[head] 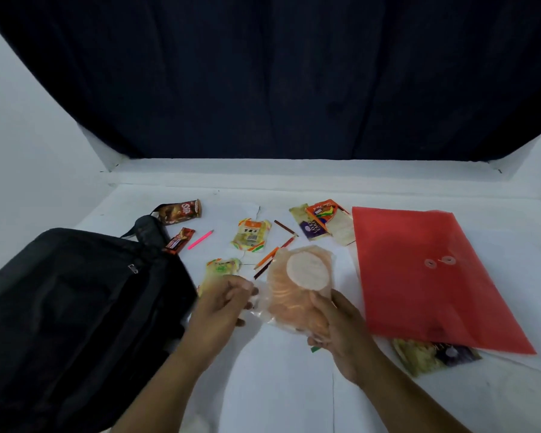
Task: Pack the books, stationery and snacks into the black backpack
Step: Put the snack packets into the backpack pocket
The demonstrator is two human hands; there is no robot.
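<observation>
My right hand [331, 326] grasps a cracker packet [297, 285]; my left hand [224, 303], at nine o'clock, pinches its edge beside the black backpack [75, 307].

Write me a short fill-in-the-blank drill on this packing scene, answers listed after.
1. The right hand holds a clear packet of round ____.
2. The black backpack lies on the ____ side of the table.
3. The large flat folder with a string clasp is ____ in colour.
4. The pen beside the backpack is ____.

Missing words: crackers; left; red; pink
</observation>
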